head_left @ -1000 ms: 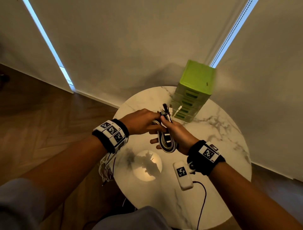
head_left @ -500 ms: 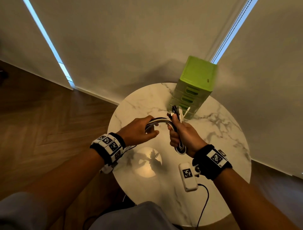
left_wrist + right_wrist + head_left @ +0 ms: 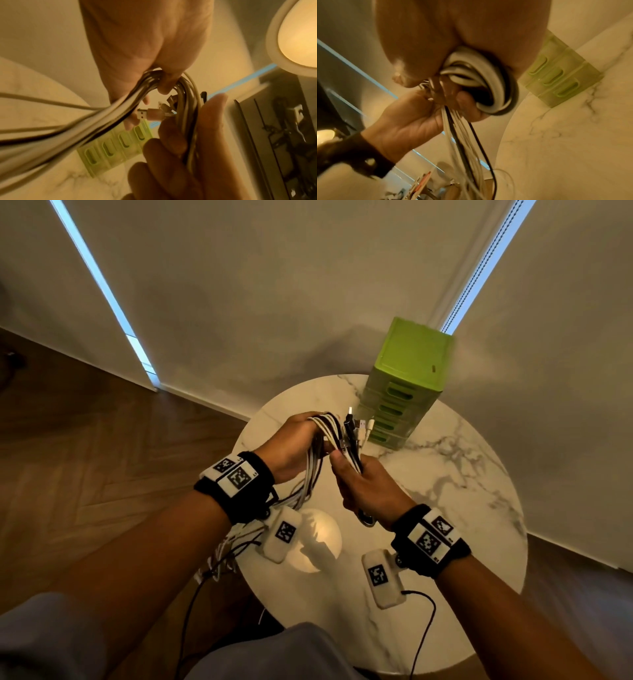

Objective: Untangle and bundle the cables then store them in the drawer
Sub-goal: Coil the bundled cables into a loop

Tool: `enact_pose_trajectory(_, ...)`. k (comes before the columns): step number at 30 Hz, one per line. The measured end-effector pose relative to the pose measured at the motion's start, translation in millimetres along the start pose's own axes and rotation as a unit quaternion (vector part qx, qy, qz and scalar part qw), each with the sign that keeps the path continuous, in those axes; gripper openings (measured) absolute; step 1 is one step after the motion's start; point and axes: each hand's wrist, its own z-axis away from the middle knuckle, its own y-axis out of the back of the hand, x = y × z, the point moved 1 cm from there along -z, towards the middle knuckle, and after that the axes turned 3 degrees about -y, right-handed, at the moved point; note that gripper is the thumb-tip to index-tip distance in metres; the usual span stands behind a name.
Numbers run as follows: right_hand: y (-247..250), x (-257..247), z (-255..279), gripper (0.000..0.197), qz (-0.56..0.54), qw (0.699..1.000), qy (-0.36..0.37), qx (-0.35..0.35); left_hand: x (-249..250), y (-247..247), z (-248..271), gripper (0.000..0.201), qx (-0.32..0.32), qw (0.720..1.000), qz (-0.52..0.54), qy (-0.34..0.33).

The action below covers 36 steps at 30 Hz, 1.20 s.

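Several white and black cables [image 3: 325, 436] form one bundle held above the round marble table [image 3: 455, 474]. My left hand [image 3: 294, 446] grips the strands where they arch over, its fingers curled round them [image 3: 154, 81]. My right hand [image 3: 363, 484] grips the looped part upright, with USB plugs [image 3: 356, 426] sticking up above its thumb. In the right wrist view the coiled loop [image 3: 481, 81] sits inside the fist. Loose cable ends [image 3: 222, 556] hang past the table's left edge. A green drawer unit [image 3: 404, 385] stands behind the hands, drawers shut.
A lamp's round reflection [image 3: 315, 542] glows on the table below the hands. A black sensor lead [image 3: 421, 628] trails from my right wrist over the table's front edge. Wooden floor [image 3: 102, 457] lies to the left, and a pale wall rises behind.
My left hand has swung the cable strands up and over towards the right hand, closing the gap between the hands. The right hand has risen a little with its loop.
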Motion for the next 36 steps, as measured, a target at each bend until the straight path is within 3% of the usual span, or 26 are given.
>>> enact_pose_trajectory(3,3,11,-5,0.037,0.077,0.996,0.045,0.018,-4,-5,1,0.023,0.009,0.998,0.046,0.042)
enact_pose_trajectory(7,3,30,-13,0.010,0.157,0.980,0.097,0.071,-4,-11,4,0.030,0.038,0.997,0.057,0.047)
enact_pose_trajectory(10,3,39,-16,0.020,0.168,0.974,0.102,0.110,-4,-14,7,0.034,0.045,0.997,0.033,0.051)
enact_pose_trajectory(15,0,33,-20,0.028,0.247,0.955,0.114,0.119,2,-15,10,0.031,0.059,0.996,0.056,0.024)
enact_pose_trajectory(17,-4,35,-25,0.031,0.220,0.964,0.075,0.126,4,-15,10,0.034,0.048,0.998,0.045,0.002)
enact_pose_trajectory(22,-14,29,-25,0.017,0.039,0.995,-0.040,0.085,7,-19,15,0.043,0.025,0.998,0.037,-0.034)
enact_pose_trajectory(27,-17,28,-23,0.010,0.009,0.997,-0.045,0.066,11,-17,19,0.045,-0.014,0.999,0.039,-0.036)
enact_pose_trajectory(32,-14,21,-23,0.025,-0.089,0.995,-0.013,0.032,11,-1,7,0.042,-0.048,0.998,-0.003,-0.047)
enact_pose_trajectory(36,-5,8,-21,0.030,-0.161,0.985,0.007,0.057,-17,34,16,0.065,-0.091,0.986,-0.142,-0.008)
